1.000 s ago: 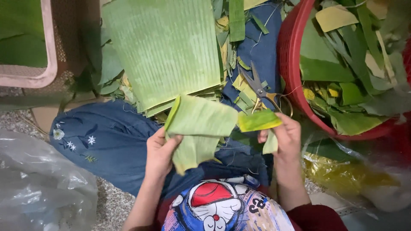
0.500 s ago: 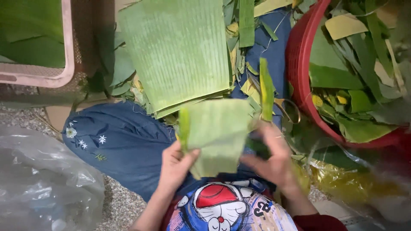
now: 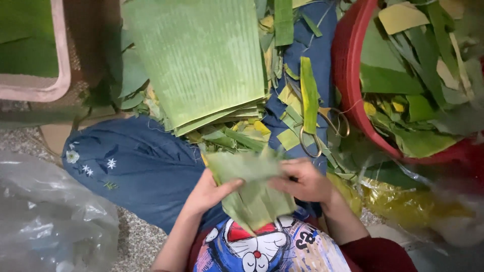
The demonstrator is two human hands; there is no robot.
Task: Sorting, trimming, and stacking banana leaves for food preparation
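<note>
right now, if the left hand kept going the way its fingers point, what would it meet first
Probably the right hand: the left hand points rightward across the folded leaf piece both hold. That leaf already lies against its fingers; depth is unclear.

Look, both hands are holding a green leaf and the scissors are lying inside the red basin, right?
Not quite. Both hands, left and right, do hold the green leaf piece, but the head view shows the scissors lying outside the red basin, on leaf scraps over blue cloth beside it.

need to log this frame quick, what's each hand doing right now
Left hand: closed on the left edge of the green leaf piece.
Right hand: closed on the same leaf piece, at its right edge.
</note>
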